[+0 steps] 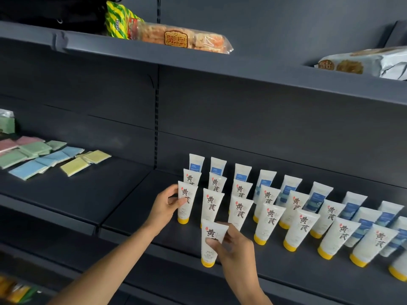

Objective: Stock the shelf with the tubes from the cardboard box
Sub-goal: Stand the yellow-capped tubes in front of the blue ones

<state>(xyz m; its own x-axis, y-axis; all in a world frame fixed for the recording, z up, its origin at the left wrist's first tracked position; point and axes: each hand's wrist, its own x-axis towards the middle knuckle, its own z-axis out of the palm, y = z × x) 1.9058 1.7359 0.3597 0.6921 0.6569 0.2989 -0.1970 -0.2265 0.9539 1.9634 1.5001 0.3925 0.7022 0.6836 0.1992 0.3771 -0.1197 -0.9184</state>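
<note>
Several white tubes with yellow caps (267,219) stand cap-down in rows on the dark shelf (136,208), with blue-labelled tubes (242,172) in the back row. My left hand (167,204) grips the front tube of the leftmost column (186,208), thumb across its label. My right hand (234,243) holds another white tube (210,234) upright near the shelf's front edge, ahead of the second column. The cardboard box is out of view.
Coloured flat packets (46,157) lie on the same shelf to the left. The upper shelf carries snack packages (176,38) and a silver bag (363,62). Bare shelf surface lies between the packets and the tubes. A lower shelf shows yellow items (15,289).
</note>
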